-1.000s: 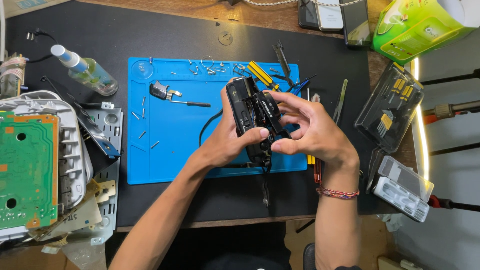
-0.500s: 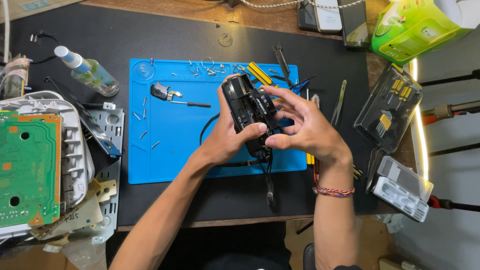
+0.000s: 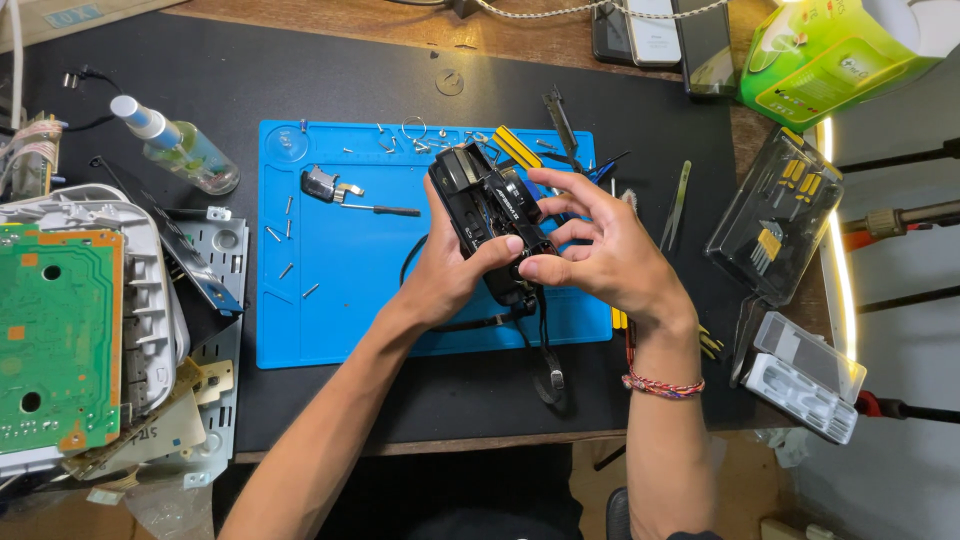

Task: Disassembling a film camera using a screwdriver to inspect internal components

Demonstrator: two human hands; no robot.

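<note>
A black compact camera (image 3: 483, 207) is held above a blue work mat (image 3: 330, 300), its strap (image 3: 545, 360) hanging down toward the table's front edge. My left hand (image 3: 450, 270) grips the camera body from below and behind, thumb on its near end. My right hand (image 3: 595, 245) touches the camera's right side, fingers spread and fingertips at its lower end. Several loose screws (image 3: 285, 235) and a small screwdriver (image 3: 375, 208) lie on the mat to the left of the camera.
A green circuit board (image 3: 55, 330) on a white casing and metal brackets (image 3: 215, 260) fill the left. A spray bottle (image 3: 175, 145) lies at upper left. Tweezers (image 3: 677, 205), a bit case (image 3: 775, 215), a clear box (image 3: 805, 375), phones (image 3: 655, 30) and a green box (image 3: 830, 50) sit to the right.
The camera has been turned and lifted slightly to the left in my hands. My right fingers have opened out and shifted down its side.
</note>
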